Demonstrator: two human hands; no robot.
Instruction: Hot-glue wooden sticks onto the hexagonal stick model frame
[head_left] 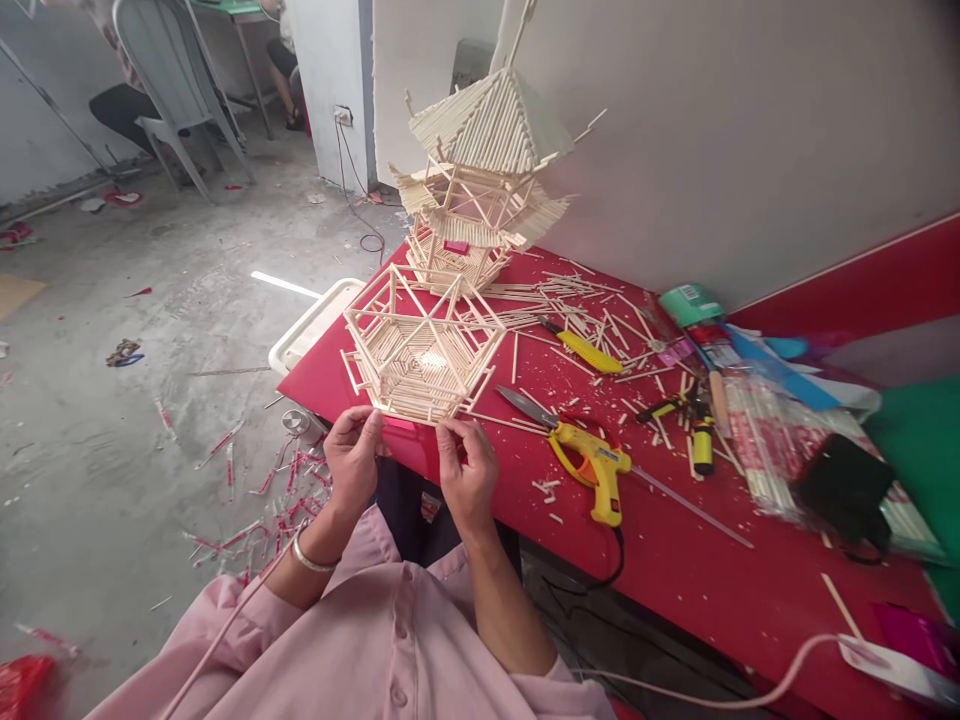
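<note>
- Here we are at the grip: our left hand (pixel 354 458) has thumb and forefinger pinched nearly together, and our right hand (pixel 469 476) mirrors it, a short gap between the two.
- Between those fingertips runs a near-edge stick (pixel 409 415), pinched at each end; whether it's loose or part of the build, we can't tell.
- Its long axis goes side to side, from one hand across to the other.
- Just beyond the fingertips sits the stick frame (pixel 417 366), many-sided, upright, open top facing up, its near side turned to us and its woven-looking floor showing through the struts.
- Farther past it, there's the tiered stick tower (pixel 495 125), standing upright, its spire leaning a touch right.
- Right of our right hand, and look, close by: scissors (pixel 529 407) with blades aimed back toward the frame, and a yellow glue gun (pixel 596 462) lying across their handles, nozzle leftward, glue stick (pixel 690 505) trailing right.
- Beyond those, a yellow knife (pixel 589 350) slants among scattered sticks (pixel 562 300).
- Well off to the right, we spot red print on a plastic packet (pixel 761 440) and a pale label on a green roll (pixel 688 305), both too small to read.
</note>
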